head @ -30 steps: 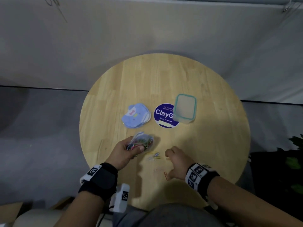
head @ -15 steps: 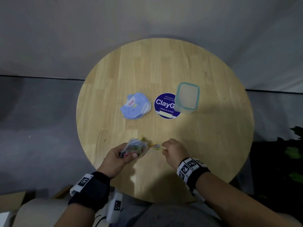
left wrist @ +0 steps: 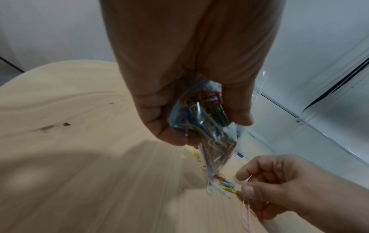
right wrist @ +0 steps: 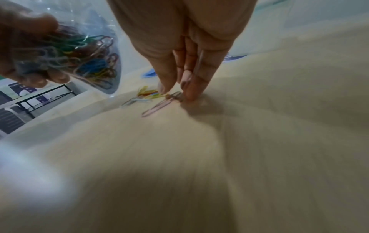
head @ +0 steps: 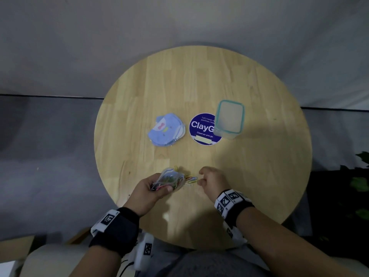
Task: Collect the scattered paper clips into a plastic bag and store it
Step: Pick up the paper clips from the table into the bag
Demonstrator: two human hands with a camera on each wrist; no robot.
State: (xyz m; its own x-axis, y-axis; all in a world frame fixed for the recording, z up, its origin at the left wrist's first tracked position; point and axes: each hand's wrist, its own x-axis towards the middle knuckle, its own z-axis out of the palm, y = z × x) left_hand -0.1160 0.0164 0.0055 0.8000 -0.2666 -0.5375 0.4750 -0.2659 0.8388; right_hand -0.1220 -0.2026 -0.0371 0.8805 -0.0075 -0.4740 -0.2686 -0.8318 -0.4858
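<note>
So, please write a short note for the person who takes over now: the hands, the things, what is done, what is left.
Left hand grips the plastic bag, already holding many clips, above the table.
Right hand pinches a pale clip at the table surface.
Loose clips lie between the hands.
The open container stands on the far side, nothing visible inside.
Done: most clips bagged.
Left: bag the remaining clips, then store the bag.

Left hand [head: 148, 189] curled in a grip; right hand [head: 212, 179] fingers bent, tips pinched downward.
</note>
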